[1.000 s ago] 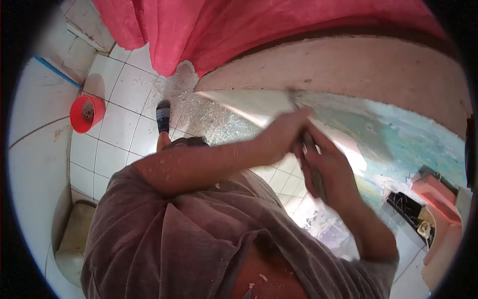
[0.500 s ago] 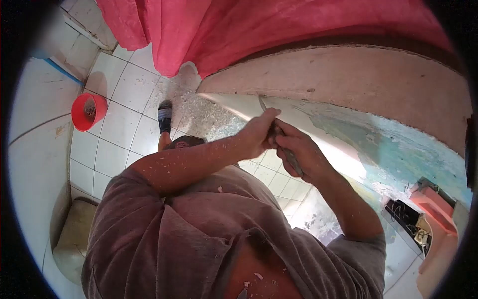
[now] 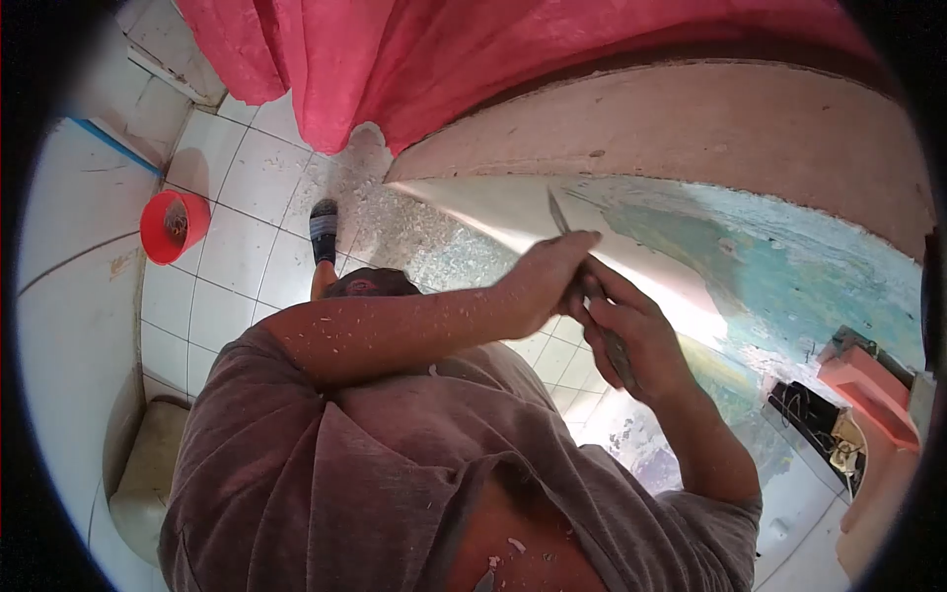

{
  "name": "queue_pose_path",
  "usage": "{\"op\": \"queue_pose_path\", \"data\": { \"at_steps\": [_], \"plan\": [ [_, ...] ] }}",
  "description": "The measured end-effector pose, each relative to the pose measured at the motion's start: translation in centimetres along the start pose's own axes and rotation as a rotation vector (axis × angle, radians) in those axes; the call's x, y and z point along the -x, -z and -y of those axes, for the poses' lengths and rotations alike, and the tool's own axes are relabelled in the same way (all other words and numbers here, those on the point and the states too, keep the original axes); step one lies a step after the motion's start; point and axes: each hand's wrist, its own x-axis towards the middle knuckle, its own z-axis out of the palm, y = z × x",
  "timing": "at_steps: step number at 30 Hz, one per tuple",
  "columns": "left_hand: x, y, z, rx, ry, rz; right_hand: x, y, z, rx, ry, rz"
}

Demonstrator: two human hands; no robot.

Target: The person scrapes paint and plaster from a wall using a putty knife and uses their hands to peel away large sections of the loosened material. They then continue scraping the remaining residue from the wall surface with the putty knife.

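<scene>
Both my hands grip one scraper [image 3: 559,211], whose thin metal blade points up and slightly left from my fists. My left hand [image 3: 554,284] is closed round it near the blade, with the thumb side uppermost. Right behind it, my right hand [image 3: 636,335] is wrapped round the handle [image 3: 619,360], which runs back under the palm. The blade tip overlaps the pale upper part of the wall [image 3: 681,237], just below the brown ledge [image 3: 631,123]. Peeling green and white patches show on this wall.
Pale flakes [image 3: 434,252] litter the tiled floor [image 3: 222,301] by my foot [image 3: 324,232]. A red bucket [image 3: 176,227] stands at the left. Pink cloth [image 3: 473,59] hangs beyond the ledge. At the right are a pink shelf-like piece [image 3: 870,395] and a dark box with wires [image 3: 804,419].
Both hands have moved right and slightly down together with the scraper. Its tip has shifted from the ledge's lower edge to lower along the wall.
</scene>
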Motion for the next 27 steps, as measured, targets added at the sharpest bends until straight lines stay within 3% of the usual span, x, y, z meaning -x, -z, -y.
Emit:
{"op": "queue_pose_path", "data": {
  "at_steps": [3, 4, 6, 9, 14, 16, 18, 20, 23, 25, 27],
  "plan": [
    [1.6, -3.7, 0.8, -0.075, 0.083, 0.029, 4.8, -0.4, -0.5, -0.050, 0.065, -0.140],
    [1.9, -4.5, 0.6, -0.131, 0.114, 0.052, 4.6, -0.2, -0.2, -0.044, 0.066, -0.140],
    [0.1, -3.5, 0.5, -0.086, -0.026, 0.047, 3.8, 0.0, 0.3, 0.059, 0.005, -0.147],
    [-0.1, -1.7, -0.1, -0.186, 0.026, 0.092, 1.7, -0.5, -1.6, 0.016, 0.087, -0.153],
    [1.5, -5.8, 0.7, -0.167, 0.077, 0.079, 5.3, 0.4, 0.3, 0.005, 0.078, -0.174],
    [-0.1, -3.7, 1.1, -0.469, -0.356, -0.010, 3.1, 0.4, 1.2, 0.271, 0.087, -0.166],
    [-2.7, 0.4, 0.5, -0.023, -0.042, -0.012, -0.5, 0.9, 0.6, 0.210, 0.100, -0.090],
    [-2.3, 2.3, 0.8, -0.027, 0.032, -0.072, -2.4, 0.7, -0.3, 0.051, 0.004, 0.008],
    [-0.1, -1.8, 2.2, 0.064, 0.016, -0.072, 1.8, 0.7, -1.2, 0.071, 0.033, -0.059],
    [0.9, -3.6, 1.4, -0.080, 0.044, 0.018, 4.2, 0.0, -0.7, 0.013, 0.058, -0.158],
    [0.0, -2.9, 0.5, -0.140, -0.004, 0.039, 1.8, -0.2, 0.4, 0.052, 0.033, -0.146]
  ]
}}
